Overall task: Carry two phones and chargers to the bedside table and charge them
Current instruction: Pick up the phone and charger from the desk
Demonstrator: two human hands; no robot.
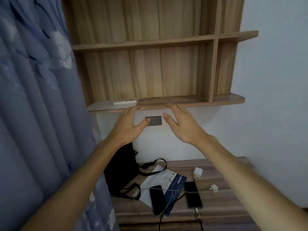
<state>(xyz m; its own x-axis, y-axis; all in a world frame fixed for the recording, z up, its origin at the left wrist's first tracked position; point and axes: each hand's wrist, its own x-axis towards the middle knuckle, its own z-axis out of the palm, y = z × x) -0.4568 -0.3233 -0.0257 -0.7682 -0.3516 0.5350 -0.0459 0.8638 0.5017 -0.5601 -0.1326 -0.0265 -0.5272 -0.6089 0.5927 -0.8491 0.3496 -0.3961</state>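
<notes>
Phones: the left phone [157, 200] and the right phone [193, 195] are lying side by side on the bedside table [225, 205], the left one partly on a leaflet [166, 179]; the larger charger [197, 172] and the smaller charger [213, 187] are lying unplugged just beyond them. The left hand [129, 129] and the right hand [180, 125] are hovering before the wall socket [154, 120], fingers spread, gripping nothing. Probable faults: a white cable [170, 190] is crossing both phones, so raising a charger may be dragging a phone toward the table edge; the black bag [120, 167] is trailing straps near the cables, inviting a snag; a cable may be running short of the socket.
</notes>
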